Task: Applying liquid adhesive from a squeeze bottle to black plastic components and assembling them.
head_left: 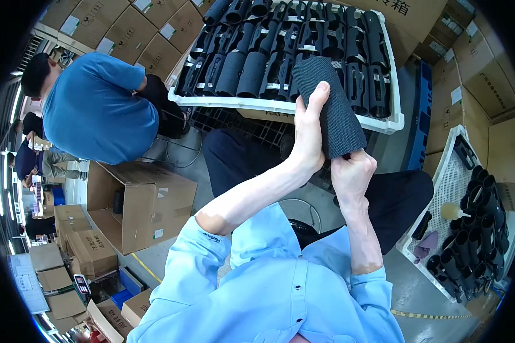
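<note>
The white tray (229, 103) looks nearly full, left hand (309, 131) clasping 1 black tube (339, 117), right hand (353, 173) curled at its end, grip unclear.

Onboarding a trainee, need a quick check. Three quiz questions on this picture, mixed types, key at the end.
1. True or false: the left hand holds the black mesh tube with its thumb on the side facing the camera.

2. Which of these is at the tube's lower end?
A) a blue pallet
B) the right hand
C) a cardboard box

3. Fill in: the yellowish bottle is in the white tray on the person's ____ side.

Key: 1. True. 2. B. 3. right.
</note>
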A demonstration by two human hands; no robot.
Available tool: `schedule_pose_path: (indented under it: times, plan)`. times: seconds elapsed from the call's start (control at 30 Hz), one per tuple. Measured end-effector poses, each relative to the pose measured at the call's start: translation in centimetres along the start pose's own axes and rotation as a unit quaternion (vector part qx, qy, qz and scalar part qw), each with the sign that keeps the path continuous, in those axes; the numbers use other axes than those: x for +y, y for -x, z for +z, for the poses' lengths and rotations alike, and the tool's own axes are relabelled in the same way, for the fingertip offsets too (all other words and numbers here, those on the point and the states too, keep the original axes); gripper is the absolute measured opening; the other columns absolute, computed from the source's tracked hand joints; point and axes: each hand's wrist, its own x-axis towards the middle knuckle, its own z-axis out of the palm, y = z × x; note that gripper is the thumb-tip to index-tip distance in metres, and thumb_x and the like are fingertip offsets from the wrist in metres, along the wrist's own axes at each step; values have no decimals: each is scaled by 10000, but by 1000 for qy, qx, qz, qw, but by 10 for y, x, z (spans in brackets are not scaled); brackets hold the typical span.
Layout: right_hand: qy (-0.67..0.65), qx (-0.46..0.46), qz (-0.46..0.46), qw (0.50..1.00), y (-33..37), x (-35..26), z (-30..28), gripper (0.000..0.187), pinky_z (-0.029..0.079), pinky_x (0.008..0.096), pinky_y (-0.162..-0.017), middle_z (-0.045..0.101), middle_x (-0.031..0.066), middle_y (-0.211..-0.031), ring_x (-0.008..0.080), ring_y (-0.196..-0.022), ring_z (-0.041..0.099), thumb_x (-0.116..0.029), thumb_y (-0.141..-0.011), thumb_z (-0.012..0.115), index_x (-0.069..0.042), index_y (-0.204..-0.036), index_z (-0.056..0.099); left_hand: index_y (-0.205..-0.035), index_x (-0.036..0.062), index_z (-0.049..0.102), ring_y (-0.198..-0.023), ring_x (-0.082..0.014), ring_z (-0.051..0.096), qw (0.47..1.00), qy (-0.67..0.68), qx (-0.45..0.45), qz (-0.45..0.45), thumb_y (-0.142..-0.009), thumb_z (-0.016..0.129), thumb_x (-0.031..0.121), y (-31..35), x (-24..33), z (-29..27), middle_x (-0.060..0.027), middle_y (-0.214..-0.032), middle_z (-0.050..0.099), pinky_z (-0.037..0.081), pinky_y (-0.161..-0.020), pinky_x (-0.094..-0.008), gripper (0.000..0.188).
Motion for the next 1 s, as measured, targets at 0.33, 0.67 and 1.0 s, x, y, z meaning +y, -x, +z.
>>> schedule_pose_path:
  times: [0.33,0.67,1.0]
  plan:
    - [-8,-26,-40,999,-1,0,7,95,486,308,-473,724,146,-704,237,-487,633,58,-753,716,52,-847,720,-1350,9,331,-887,-215,582,1000,2,-5,18,-888,638,595,-6,1,-9,-116,-1063,491,528,-727,-340,807]
    - [-81,-47,5,996,-12,-15,-56,226,418,214,-463,710,53,-771,96,-512,534,-49,-941,665,-3,-1153,728,-1574,45,100,-1115,-444,591,987,36,-49,-146,-943,576,529,-36,62,-42,-279,-1254,493,552,-903,-552,927]
    - [-289,-233,46,927,-40,19,-40,263,473,206,-580,723,78,-924,103,-649,599,-25,-974,604,9,-1222,686,-1402,-56,395,-1031,-341,582,972,-88,-103,-192,-916,639,529,-13,85,-5,-225,-1207,488,542,-809,-484,798]
